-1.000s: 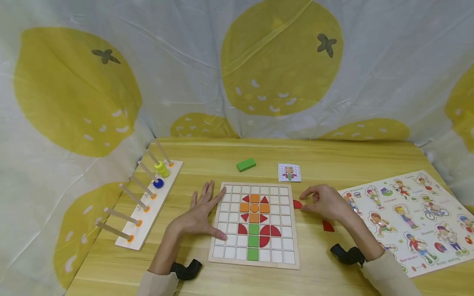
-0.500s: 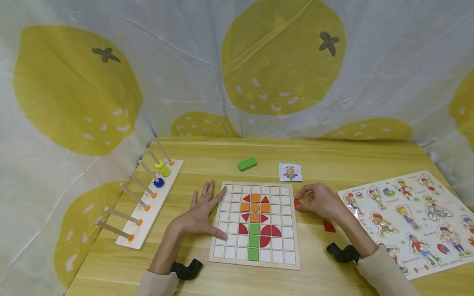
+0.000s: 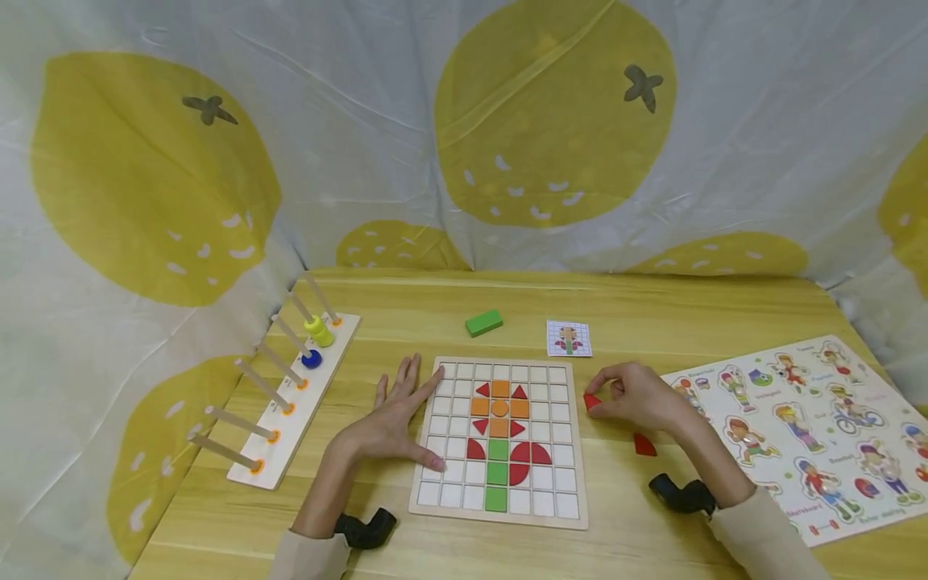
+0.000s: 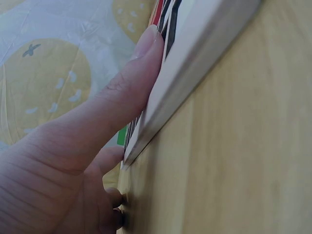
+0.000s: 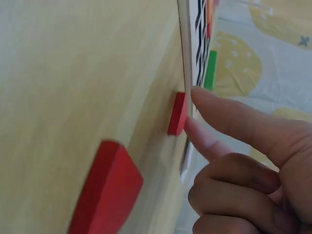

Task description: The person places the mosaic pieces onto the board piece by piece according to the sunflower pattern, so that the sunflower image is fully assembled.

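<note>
A square wooden grid board (image 3: 554,487) bears orange squares, an orange circle, green squares, red triangles and red quarter-circle pieces in a flower shape. My left hand (image 3: 384,423) spreads over the board's left edge, its thumb (image 4: 124,87) resting on the rim. Just off the board's right side, my right hand (image 3: 638,396) has thumb and index finger at a red quarter-circle piece (image 3: 591,401), which sits low at the table in the right wrist view; the other fingers curl in. Another red quarter-circle piece (image 3: 644,445) lies nearer me, below that hand.
Behind the board are a green block (image 3: 483,323) and a small pattern card (image 3: 569,337). A peg rack (image 3: 271,455) with yellow and blue beads stands left. A picture puzzle board (image 3: 834,362) lies right, under the right forearm.
My right thumb and index finger have closed in on the red quarter-circle piece and moved it slightly right, away from the board, turning it. My left hand has stayed put.
</note>
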Demonstrator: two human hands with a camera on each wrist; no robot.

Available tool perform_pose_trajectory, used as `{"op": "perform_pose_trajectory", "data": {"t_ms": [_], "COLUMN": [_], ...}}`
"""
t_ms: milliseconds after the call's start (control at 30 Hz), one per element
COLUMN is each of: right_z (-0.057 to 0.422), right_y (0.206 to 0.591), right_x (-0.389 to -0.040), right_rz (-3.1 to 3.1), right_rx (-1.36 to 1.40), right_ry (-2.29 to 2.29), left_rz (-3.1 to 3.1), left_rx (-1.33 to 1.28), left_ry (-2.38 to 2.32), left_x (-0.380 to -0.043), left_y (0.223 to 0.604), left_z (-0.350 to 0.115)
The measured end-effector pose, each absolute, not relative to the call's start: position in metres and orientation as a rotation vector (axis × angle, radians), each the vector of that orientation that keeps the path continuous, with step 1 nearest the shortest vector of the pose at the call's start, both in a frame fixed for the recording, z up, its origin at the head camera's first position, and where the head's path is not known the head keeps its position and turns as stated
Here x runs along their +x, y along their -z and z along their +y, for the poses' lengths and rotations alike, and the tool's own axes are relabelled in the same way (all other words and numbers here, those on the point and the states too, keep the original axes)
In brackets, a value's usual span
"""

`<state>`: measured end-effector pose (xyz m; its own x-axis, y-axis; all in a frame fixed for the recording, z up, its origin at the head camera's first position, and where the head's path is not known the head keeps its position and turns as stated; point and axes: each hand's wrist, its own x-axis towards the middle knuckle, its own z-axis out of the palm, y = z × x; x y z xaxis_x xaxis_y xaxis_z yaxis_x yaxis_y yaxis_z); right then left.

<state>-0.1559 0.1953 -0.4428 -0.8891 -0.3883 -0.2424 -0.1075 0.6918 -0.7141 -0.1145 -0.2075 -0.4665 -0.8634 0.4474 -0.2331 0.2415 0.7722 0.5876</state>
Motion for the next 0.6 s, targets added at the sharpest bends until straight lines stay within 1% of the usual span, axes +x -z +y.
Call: {"op": "perform_pose_trajectory", "data": {"t_ms": [267,500,600], "right_z": [0.196,0.204,0.206], "right_y": [0.442,0.439,0.439], "right_x": [-0.153,-0.154,-0.156], "right_rz": [2.549,2.612,2.608], "right_rx": [-0.416,-0.326,-0.344], "right_ry": [0.986,0.899,0.909], "left_rz": [2.61,2.612,2.613], "left_rx": [0.527,0.529,0.527], "left_ry": [-0.795,-0.793,-0.792], "left_x": [-0.115,-0.115,-0.115], "left_y": [0.468,0.468,0.468], "left_z": [-0.207,-0.207,-0.208]}}
